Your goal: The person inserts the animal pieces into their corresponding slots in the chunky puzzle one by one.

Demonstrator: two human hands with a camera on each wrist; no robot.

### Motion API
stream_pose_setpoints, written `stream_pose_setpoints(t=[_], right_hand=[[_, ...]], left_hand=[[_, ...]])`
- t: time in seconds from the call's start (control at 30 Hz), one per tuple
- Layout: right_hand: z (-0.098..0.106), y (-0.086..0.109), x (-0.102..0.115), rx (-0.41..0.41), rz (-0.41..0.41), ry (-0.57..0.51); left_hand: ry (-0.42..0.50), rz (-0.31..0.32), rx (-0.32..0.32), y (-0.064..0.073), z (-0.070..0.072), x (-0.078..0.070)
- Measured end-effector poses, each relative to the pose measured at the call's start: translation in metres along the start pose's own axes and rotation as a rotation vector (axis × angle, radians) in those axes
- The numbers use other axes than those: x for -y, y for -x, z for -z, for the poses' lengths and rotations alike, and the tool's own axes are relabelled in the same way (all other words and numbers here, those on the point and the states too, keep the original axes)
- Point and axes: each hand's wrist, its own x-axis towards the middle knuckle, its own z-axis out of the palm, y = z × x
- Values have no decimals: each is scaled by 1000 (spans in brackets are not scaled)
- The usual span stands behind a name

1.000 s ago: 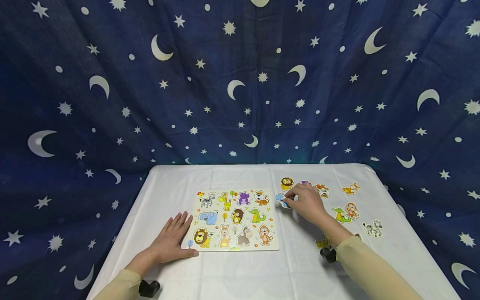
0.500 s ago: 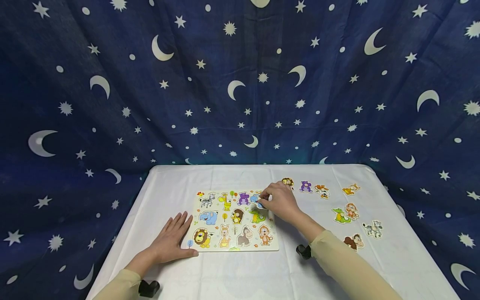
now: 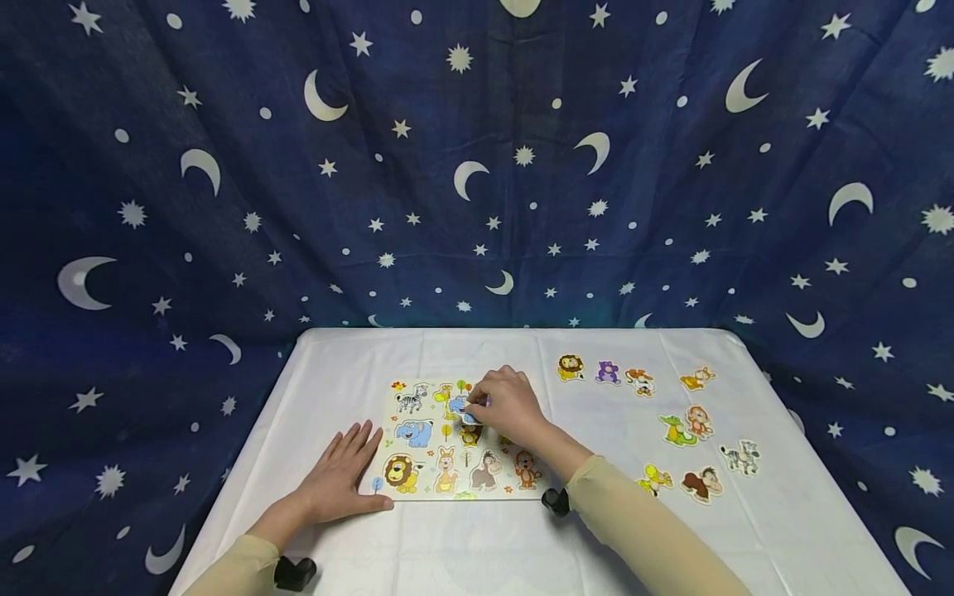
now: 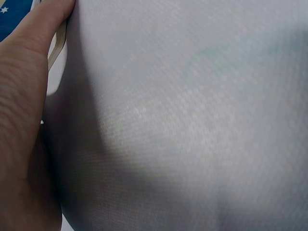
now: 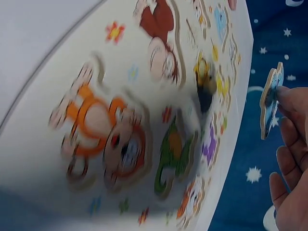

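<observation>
My right hand (image 3: 510,406) pinches a blue elephant puzzle piece (image 3: 457,406) between thumb and fingertips. In the right wrist view the elephant piece (image 5: 271,101) is held edge-on, raised off the animal puzzle board (image 5: 53,72). In the head view this hand is over the upper middle of the puzzle board (image 3: 495,495), covering several of its animal shapes. A blue elephant picture (image 3: 413,433) shows at the board's left side. My left hand (image 3: 339,476) lies spread at the board's left edge, thumb by the lower left corner. Only part of the left hand (image 4: 24,96) appears in its wrist view.
Loose pieces lie right of the board: lion (image 3: 570,367), purple hippo (image 3: 607,372), tiger (image 3: 640,382), kangaroo (image 3: 697,377), crocodile (image 3: 676,430), monkey (image 3: 699,420), zebra (image 3: 740,456), giraffe (image 3: 654,478) and gorilla (image 3: 701,484). White cloth (image 3: 477,546) covers the table.
My right hand has picked the elephant piece up from among the loose pieces and carried it left over the board. The left hand stays in place.
</observation>
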Motion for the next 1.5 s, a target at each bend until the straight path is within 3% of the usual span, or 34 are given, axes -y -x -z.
stream_pose_setpoints(t=[0.43,1.5], right_hand=[[-26,-12,24,39,19,12],[-76,-31,64,102,9,199]], left_hand=[[-7,2,7,-1,0,1],[20,-12,12,0,2,1]])
